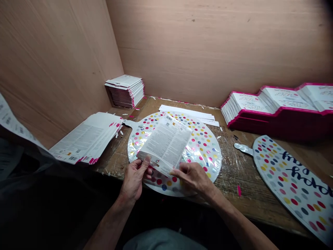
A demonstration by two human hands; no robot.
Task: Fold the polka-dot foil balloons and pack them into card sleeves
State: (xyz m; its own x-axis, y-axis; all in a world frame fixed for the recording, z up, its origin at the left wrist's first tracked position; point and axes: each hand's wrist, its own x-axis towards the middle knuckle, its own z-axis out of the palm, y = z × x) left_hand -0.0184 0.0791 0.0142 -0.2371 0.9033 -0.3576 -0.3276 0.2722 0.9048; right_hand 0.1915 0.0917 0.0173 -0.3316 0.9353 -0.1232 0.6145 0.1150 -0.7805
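— How far along did the work look?

— Largest first: the wooden bench (pixel 249 187) carried a red tray of finished packs (pixel 281 107) at the far right, seemingly well filled. A fanned pile of flat printed sleeves (pixel 85 139) lay at the left, so plenty remained, and a smaller stack (pixel 126 91) sat in the back corner.

— And the piece in hand?

— A round dotted foil balloon (pixel 200 146) lay flat in the middle, not yet folded or packed. On it rested one printed card (pixel 168 142). The left hand (pixel 134 178) pinched the card's near left corner under the thumb; the right hand (pixel 194 177) pressed fingertips together on its near right edge.

— Anything in the way?

— Another dotted balloon with lettering (pixel 293 184) lay just beside it at the right, apart. White paper strips (pixel 189 114) lay behind, and small scraps littered the bench.
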